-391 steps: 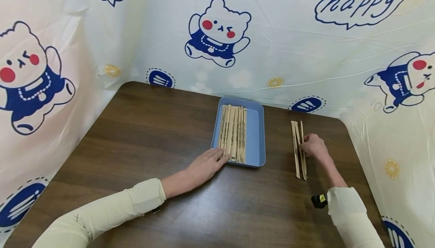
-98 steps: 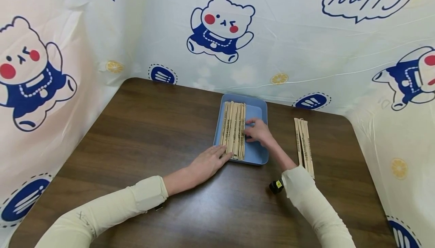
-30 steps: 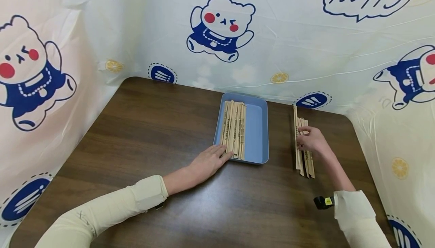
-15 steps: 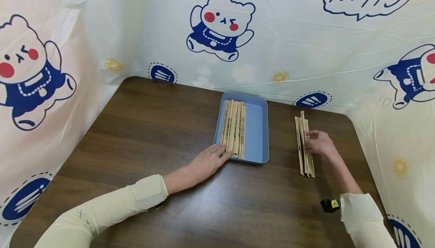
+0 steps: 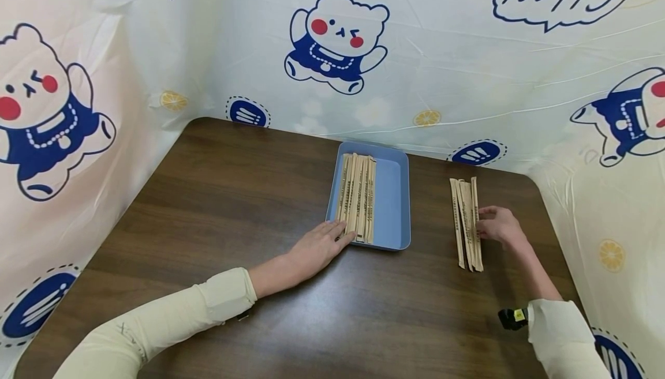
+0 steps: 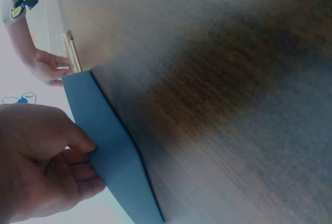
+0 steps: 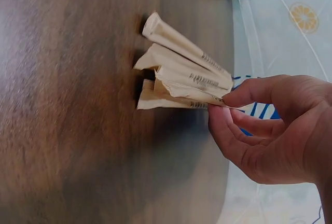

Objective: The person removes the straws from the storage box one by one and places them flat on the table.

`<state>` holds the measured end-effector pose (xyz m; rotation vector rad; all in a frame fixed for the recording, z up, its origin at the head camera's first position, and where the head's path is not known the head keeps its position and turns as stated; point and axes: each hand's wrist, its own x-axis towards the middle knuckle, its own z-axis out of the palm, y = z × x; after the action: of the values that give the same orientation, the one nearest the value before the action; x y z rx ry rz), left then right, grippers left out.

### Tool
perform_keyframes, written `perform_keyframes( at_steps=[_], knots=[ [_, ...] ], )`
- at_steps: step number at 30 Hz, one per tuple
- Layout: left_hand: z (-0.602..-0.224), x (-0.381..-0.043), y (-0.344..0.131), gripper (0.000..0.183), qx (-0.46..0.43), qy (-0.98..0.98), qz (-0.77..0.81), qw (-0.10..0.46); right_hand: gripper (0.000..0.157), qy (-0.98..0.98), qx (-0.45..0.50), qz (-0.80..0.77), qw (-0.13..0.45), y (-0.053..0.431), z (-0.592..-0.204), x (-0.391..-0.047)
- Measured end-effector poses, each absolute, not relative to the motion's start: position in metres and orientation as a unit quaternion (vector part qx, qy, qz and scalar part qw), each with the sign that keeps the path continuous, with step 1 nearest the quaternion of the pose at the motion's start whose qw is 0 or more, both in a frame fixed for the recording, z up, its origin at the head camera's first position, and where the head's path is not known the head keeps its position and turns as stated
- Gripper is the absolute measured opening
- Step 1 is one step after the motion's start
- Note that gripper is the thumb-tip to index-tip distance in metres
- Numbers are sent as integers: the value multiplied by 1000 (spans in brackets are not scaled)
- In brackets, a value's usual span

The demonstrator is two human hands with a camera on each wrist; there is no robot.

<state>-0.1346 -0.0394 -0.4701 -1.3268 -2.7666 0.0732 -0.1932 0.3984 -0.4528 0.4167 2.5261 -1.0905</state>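
Near the lower left corner of the blue tray (image 5: 392,223), my left hand (image 5: 319,247) holds the rim, thumb and bent fingers against the wall in the left wrist view. Several paper-wrapped chopsticks (image 5: 358,194) lie side by side along the tray's left part. To the right of the tray, a small group of wrapped chopsticks (image 5: 464,217) lies on the table. My right hand (image 5: 500,226) pinches one wrapped chopstick packet (image 7: 181,90) between thumb and fingers, at the group's right side. It overlaps its neighbours in the right wrist view.
The brown wooden table (image 5: 234,194) has rounded corners. A printed cloth (image 5: 441,67) hangs behind it and on both sides, close to the tray's far edge. A black device (image 5: 513,318) sits at my right wrist.
Over the last second my right hand has carried the wrapped chopstick packet from the left side of the small group across to its right side. My left hand has stayed at the tray.
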Motion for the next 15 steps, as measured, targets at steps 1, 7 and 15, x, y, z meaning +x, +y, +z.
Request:
perform_keyframes(
  at_steps=[1,7,15],
  knots=[
    [-470,-135,-39,50,-432,-901,25,35,54,893,149,-386,178,400,-454,-193],
    [-469,-134,-39,50,-432,-901,20,29,53,887,151,-396,181,406,-460,-193],
    [-470,-135,-39,51,-432,-901,18,28,50,878,150,-414,189,410,-464,-193]
  ],
)
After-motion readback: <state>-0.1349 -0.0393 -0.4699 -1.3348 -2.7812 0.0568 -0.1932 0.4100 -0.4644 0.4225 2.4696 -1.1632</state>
